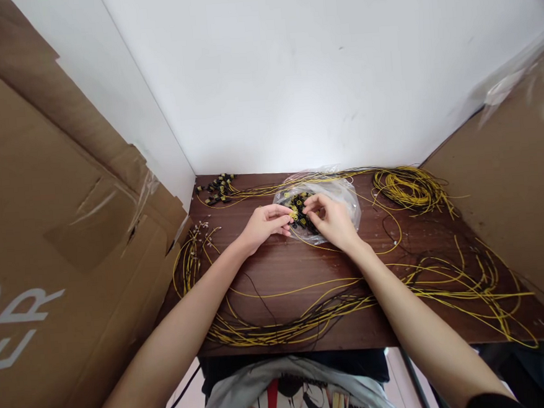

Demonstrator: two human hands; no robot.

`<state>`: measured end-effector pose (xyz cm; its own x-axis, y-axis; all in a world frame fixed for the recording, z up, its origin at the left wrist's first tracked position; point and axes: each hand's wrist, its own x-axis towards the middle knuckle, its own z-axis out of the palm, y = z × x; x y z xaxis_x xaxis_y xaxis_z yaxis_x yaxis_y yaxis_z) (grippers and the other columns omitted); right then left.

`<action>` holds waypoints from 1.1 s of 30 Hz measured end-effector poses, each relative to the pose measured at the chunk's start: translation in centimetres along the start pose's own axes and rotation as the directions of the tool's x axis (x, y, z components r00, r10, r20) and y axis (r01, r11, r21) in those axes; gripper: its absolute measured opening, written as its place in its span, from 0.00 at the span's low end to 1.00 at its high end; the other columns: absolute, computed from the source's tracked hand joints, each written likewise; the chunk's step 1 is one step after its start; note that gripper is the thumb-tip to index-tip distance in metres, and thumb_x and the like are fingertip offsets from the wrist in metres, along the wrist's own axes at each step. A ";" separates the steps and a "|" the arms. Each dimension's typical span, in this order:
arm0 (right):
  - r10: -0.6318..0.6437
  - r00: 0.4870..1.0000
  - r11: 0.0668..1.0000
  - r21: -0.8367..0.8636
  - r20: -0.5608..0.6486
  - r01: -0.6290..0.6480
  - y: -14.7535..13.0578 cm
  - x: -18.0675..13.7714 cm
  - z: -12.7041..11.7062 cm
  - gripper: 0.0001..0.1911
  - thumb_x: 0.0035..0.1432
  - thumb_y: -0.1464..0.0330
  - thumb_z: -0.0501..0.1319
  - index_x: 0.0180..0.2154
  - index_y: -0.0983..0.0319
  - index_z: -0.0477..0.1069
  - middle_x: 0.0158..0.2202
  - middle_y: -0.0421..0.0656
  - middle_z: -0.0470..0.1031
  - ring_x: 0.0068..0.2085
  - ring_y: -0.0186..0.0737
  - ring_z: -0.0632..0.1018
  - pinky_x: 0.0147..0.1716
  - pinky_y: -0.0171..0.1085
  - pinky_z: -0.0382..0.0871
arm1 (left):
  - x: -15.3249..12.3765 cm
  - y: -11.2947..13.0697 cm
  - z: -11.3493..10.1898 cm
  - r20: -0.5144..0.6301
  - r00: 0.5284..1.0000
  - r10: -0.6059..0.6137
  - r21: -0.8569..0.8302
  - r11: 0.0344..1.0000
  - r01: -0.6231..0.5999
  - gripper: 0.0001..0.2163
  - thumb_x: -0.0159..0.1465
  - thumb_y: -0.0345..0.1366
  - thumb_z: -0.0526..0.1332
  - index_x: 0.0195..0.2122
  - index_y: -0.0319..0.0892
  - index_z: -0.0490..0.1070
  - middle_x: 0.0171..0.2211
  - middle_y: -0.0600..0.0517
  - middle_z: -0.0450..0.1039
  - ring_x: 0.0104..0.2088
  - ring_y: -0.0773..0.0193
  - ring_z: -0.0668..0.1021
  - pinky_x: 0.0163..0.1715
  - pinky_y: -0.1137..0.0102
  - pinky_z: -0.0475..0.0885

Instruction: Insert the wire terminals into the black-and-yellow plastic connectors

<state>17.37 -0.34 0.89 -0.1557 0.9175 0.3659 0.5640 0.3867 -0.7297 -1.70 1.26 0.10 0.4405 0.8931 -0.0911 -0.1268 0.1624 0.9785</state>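
My left hand (pixel 266 224) and my right hand (pixel 331 220) meet over a clear plastic bag (pixel 349 202) that holds several small black and yellow connectors (pixel 298 203). The fingers of my left hand pinch a small yellow and black connector (pixel 293 215). My right hand's fingers are curled and pinched close to the same spot, on a thin yellow wire (pixel 312 238) as far as I can see. Both hands hover just above the dark wooden table (pixel 277 272).
Bundles of yellow and black wires (pixel 285 327) lie along the table's near edge, with a coil (pixel 410 188) at the back right and more loops (pixel 463 277) at the right. A cluster of finished connectors (pixel 217 189) sits back left. Cardboard boxes (pixel 46 244) flank both sides.
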 end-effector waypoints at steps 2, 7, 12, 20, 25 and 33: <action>-0.038 0.999 0.999 -0.017 0.029 0.038 0.2 -0.1 0.1 0.10 0.51 0.76 0.54 0.38 0.62 0.66 0.34 0.44 0.77 0.35 0.39 0.77 0.34 0.38 0.67 | 0.0 0.0 0.0 -0.001 1.000 0.002 -0.001 1.000 -0.002 0.12 0.54 0.32 0.66 0.38 0.33 0.72 0.30 0.49 0.73 0.26 0.72 0.75 0.28 0.71 0.76; -0.098 0.993 0.994 -0.048 0.059 0.101 0.4 -0.2 0.7 0.10 0.51 0.78 0.54 0.36 0.62 0.65 0.34 0.43 0.76 0.35 0.39 0.76 0.38 0.38 0.68 | -0.1 0.1 0.1 0.003 1.000 0.007 -0.005 1.000 -0.007 0.11 0.54 0.33 0.66 0.38 0.33 0.72 0.30 0.50 0.73 0.26 0.72 0.75 0.29 0.72 0.76; -0.076 0.993 0.990 -0.116 0.085 0.086 0.3 -0.4 1.1 0.10 0.51 0.75 0.57 0.38 0.61 0.65 0.35 0.44 0.74 0.37 0.40 0.74 0.38 0.39 0.67 | -0.1 0.0 0.1 0.005 1.000 0.011 0.000 1.000 -0.011 0.11 0.54 0.33 0.66 0.37 0.33 0.72 0.29 0.50 0.73 0.26 0.72 0.75 0.29 0.72 0.76; -0.046 0.996 0.991 -0.120 0.075 0.054 0.4 -0.4 1.3 0.11 0.51 0.74 0.56 0.39 0.62 0.63 0.32 0.43 0.73 0.35 0.40 0.73 0.38 0.39 0.66 | 0.0 0.0 0.1 0.004 1.000 0.005 -0.002 1.000 -0.005 0.11 0.54 0.32 0.66 0.38 0.33 0.72 0.29 0.49 0.73 0.25 0.72 0.75 0.29 0.71 0.76; -0.038 0.995 0.990 -0.134 0.094 0.051 0.4 -0.4 0.9 0.12 0.50 0.76 0.55 0.39 0.62 0.63 0.31 0.42 0.73 0.33 0.40 0.73 0.37 0.40 0.66 | 0.0 0.0 0.1 0.008 1.000 0.007 -0.003 1.000 -0.007 0.11 0.54 0.32 0.66 0.38 0.33 0.72 0.30 0.50 0.73 0.25 0.72 0.75 0.29 0.71 0.76; -0.068 0.995 0.990 -0.121 0.068 0.076 0.4 -0.5 1.1 0.15 0.50 0.76 0.56 0.42 0.61 0.63 0.37 0.44 0.75 0.38 0.42 0.74 0.41 0.42 0.67 | 0.0 -0.1 0.0 0.029 0.999 0.020 -0.003 1.000 -0.020 0.12 0.54 0.34 0.66 0.38 0.34 0.72 0.30 0.50 0.73 0.26 0.72 0.75 0.29 0.71 0.76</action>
<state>16.81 -0.53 -0.25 -0.2485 0.8933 0.3746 0.6442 0.4412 -0.6247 -1.71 1.27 -0.06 0.4632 0.8838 -0.0659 -0.1380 0.1454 0.9797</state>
